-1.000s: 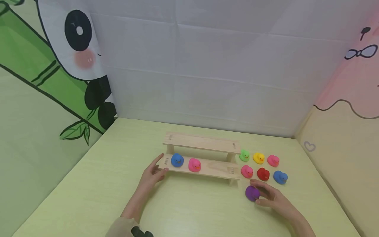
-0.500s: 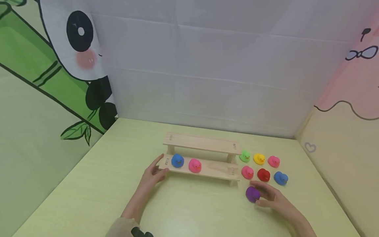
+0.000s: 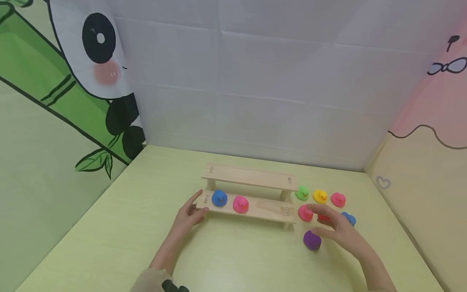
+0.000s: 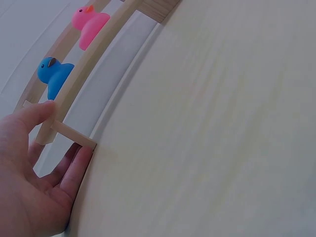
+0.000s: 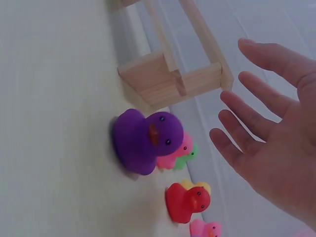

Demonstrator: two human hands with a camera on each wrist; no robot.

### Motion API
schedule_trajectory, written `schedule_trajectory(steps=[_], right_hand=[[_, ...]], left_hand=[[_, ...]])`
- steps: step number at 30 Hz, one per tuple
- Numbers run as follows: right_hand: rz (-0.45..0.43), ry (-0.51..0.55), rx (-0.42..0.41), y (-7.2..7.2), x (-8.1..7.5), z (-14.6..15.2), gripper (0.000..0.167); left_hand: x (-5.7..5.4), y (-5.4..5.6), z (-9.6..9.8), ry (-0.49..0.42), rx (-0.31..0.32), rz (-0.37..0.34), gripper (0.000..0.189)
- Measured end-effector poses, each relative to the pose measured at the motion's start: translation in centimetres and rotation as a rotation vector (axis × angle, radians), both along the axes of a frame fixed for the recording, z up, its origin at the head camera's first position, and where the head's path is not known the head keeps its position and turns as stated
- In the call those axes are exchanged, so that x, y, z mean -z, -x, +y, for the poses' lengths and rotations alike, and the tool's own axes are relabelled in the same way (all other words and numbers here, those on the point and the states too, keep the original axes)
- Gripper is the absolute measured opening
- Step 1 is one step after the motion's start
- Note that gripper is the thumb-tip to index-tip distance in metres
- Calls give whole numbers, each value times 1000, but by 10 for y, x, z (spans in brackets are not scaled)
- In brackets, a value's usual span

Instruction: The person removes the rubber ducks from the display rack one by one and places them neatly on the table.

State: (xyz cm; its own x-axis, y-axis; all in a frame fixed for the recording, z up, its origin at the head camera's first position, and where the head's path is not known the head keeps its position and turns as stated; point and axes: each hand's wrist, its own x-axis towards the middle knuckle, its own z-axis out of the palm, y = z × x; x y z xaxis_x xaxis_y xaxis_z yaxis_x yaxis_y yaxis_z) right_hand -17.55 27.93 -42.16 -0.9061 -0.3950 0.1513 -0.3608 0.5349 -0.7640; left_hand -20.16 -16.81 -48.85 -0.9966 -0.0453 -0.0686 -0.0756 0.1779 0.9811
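A two-step wooden rack [image 3: 270,207] stands on the table, with a blue rubber duck [image 3: 219,198] and a pink rubber duck [image 3: 240,204] on its lower step. My left hand [image 3: 187,215] grips the left end of that step, thumb at the front edge and fingers round the end and leg, as the left wrist view shows. A purple rubber duck [image 5: 143,140] sits on the table at the rack's front right. Above and beside it my right hand [image 3: 337,227] hovers, fingers spread and holding nothing. In the head view it partly covers the red duck [image 5: 185,201].
Right of the rack sit more rubber ducks in two rows: green [image 3: 302,193], yellow [image 3: 320,196] and pink [image 3: 338,199] behind; another pink [image 3: 305,213], the red and a blue [image 3: 349,218] in front. A white wall [image 3: 248,101] closes off the table's back.
My right hand has risen off the purple duck and moved away from it towards the rows of ducks. The purple duck stays on the table. My left hand keeps its place on the rack.
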Motion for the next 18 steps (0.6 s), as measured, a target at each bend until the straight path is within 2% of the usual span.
schedule_trajectory(steps=[4, 9, 13, 18], right_hand=[[44, -1, 17, 2, -11, -6, 52], [35, 21, 15, 4, -18, -13, 52], [13, 52, 9, 6, -18, -21, 53], [41, 80, -11, 12, -10, -37, 56]], left_hand=[[0, -1, 0, 0, 8, 7, 69], [-1, 0, 0, 3, 5, 2, 69], [-1, 0, 0, 4, 0, -3, 68], [-2, -1, 0, 7, -4, -5, 68]])
